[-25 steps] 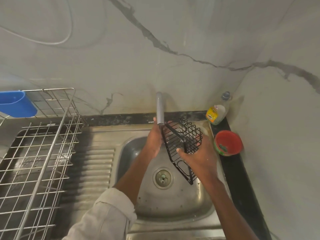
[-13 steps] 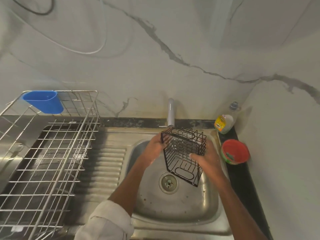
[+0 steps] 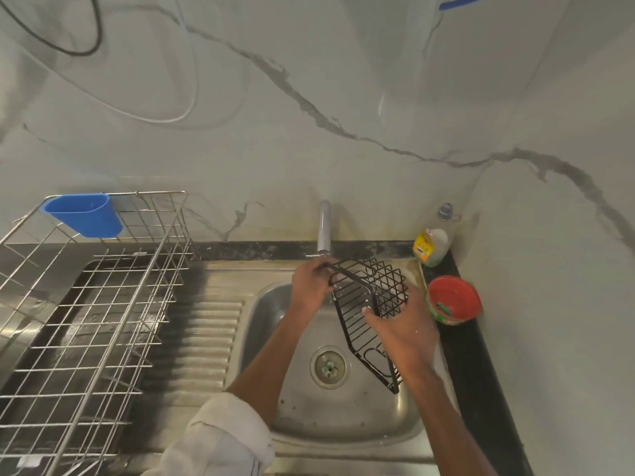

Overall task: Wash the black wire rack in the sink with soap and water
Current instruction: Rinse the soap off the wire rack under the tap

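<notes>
A black-coated wire rack [image 3: 369, 305], its thin metal rods faintly glossy, sits above a stainless-steel sink [image 3: 347, 417] whose brushed basin is dull, water-spotted and ribbed along the drainboard [image 3: 202, 341]. A bright, bare-metal wire dish rack [image 3: 103, 304] carries a smooth blue plastic cup [image 3: 84, 214], and the tap [image 3: 323, 228] is a plain satin metal tube. Glossy marble-look wall panels [image 3: 275, 149] with grey veins rise behind a speckled dark stone ledge [image 3: 481, 372] holding a translucent plastic soap bottle [image 3: 431, 245] and a shiny red plastic tub [image 3: 453, 298]; the pale sleeve [image 3: 220, 444] is matt woven cloth.
</notes>
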Motion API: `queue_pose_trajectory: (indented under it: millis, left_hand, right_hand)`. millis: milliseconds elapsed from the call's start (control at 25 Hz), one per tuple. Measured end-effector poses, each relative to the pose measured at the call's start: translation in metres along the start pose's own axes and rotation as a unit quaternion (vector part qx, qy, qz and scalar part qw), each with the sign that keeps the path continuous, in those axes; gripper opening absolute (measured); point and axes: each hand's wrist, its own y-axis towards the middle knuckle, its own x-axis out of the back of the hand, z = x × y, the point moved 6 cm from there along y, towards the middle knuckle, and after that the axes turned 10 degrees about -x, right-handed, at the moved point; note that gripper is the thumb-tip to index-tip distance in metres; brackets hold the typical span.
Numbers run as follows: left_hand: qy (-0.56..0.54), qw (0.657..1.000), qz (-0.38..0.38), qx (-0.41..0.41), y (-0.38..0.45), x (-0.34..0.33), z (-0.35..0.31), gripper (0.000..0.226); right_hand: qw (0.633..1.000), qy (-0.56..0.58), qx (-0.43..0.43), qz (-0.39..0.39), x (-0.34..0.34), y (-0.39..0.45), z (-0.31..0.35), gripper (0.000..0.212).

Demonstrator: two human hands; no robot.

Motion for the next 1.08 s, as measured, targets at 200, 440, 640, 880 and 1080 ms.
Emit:
queue_pose_trajectory:
  millis: [200, 440, 640, 880, 1080]
  left_hand:
    - [0.021, 0.999, 0.004, -0.029, 0.008, 0.01, 0.003, 0.034]
    - [0.031, 0.999, 0.034, -0.001, -0.003, 0.035, 0.026, 0.026]
    - [0.019, 1.0, 0.009, -0.004, -0.006, 0.051, 0.026, 0.022]
    - [-0.037, 0.999, 0.001, -0.02, -0.021, 0.063, 0.019, 0.015]
    - [-0.014, 0.999, 0.022, -0.046, -0.022, 0.058, 0.015, 0.022]
  right_hand:
    - [0.997, 0.049, -0.004, 0.054, -0.01, 0.007, -0.011, 0.097]
    - [0.987, 0.113, -0.011, 0.111, -0.035, 0.019, -0.01, 0.087]
    - [0.981, 0.14, 0.008, 0.135, -0.04, 0.024, -0.001, 0.086]
    - [0.977, 0.141, 0.006, 0.159, -0.045, 0.021, -0.003, 0.094]
    - [0.969, 0.181, 0.005, 0.167, -0.038, 0.012, -0.009, 0.091]
